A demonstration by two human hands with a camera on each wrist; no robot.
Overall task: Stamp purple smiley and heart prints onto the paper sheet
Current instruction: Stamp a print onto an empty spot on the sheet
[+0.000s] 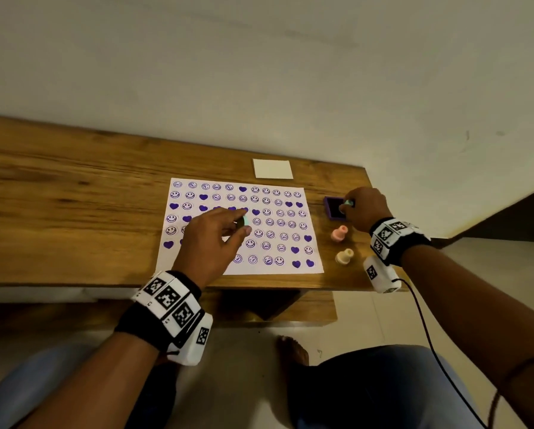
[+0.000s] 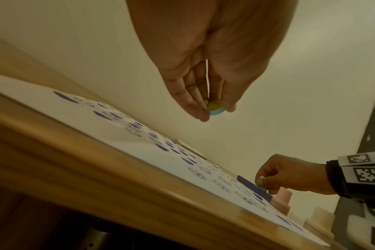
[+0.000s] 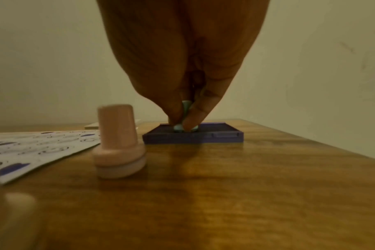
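While the right hand (image 1: 363, 209) pinches a teal stamp (image 3: 185, 127) upright, face down in the purple ink pad (image 3: 193, 135) directly beneath its fingertips, the paper sheet (image 1: 313, 258) lies just to that hand's left. Above the sheet's middle, the left hand (image 1: 211, 241) pinches a second teal stamp (image 2: 215, 109) tilted, clear of the paper below; judging by this, it is nearer to printing.

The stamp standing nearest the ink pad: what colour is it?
Pale pink, clearest in the right wrist view.
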